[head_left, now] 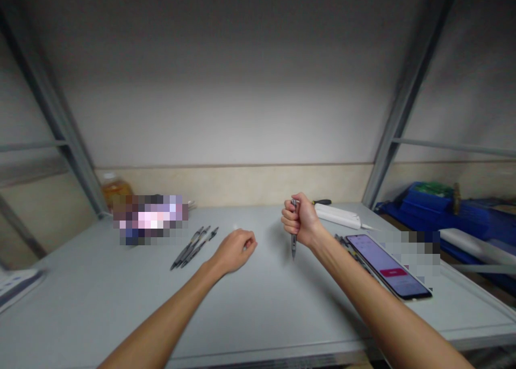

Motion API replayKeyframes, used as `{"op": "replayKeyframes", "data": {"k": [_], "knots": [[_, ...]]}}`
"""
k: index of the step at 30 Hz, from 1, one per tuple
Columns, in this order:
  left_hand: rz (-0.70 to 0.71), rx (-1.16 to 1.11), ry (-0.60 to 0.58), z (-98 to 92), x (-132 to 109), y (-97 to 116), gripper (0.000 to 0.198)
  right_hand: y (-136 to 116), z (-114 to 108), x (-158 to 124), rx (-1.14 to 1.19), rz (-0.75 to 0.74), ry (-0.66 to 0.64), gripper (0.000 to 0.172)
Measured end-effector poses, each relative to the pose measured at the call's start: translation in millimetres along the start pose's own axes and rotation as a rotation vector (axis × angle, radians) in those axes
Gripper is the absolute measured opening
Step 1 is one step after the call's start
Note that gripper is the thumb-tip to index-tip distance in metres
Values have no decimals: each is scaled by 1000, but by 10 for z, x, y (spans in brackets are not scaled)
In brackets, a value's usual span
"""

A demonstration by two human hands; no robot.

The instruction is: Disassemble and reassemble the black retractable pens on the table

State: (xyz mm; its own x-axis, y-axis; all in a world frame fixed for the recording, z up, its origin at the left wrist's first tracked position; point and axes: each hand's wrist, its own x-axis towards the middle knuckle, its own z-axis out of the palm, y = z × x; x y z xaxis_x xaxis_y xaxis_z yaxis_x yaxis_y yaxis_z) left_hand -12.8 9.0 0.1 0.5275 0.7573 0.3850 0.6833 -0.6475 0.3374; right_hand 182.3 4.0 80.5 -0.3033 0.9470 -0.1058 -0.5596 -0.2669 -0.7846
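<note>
Slim grey pen (pixel 294 245), not yet laid down, is clenched in right hand (pixel 300 218); three matching pens (pixel 194 246) lie left of loosely curled left hand (pixel 237 250).

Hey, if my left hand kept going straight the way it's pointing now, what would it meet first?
Probably your right hand, holding a pen tip down. Depth is unclear: it may be raised above the table, so your left hand might pass below.

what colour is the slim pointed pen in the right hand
The slim pen is grey, clearest in the head view.
</note>
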Motion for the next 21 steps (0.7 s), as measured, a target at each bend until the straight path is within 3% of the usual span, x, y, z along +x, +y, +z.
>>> {"op": "replayKeyframes", "data": {"k": [5,13,15,19,21], "knots": [[12,2,-4,15,-2,-13,20,56,-24,10,-101,20,25,28],[6,1,-24,-3,-6,-8,19,169,-258,29,-463,-79,232,18],[13,5,-22,-13,-8,-2,19,171,-364,24,-675,-107,272,16],[29,14,-18,-15,-11,-1,19,145,-625,7,-1385,-205,373,10],[36,13,-18,-7,-12,-9,19,132,-752,-19,-1614,-220,427,7]]}}
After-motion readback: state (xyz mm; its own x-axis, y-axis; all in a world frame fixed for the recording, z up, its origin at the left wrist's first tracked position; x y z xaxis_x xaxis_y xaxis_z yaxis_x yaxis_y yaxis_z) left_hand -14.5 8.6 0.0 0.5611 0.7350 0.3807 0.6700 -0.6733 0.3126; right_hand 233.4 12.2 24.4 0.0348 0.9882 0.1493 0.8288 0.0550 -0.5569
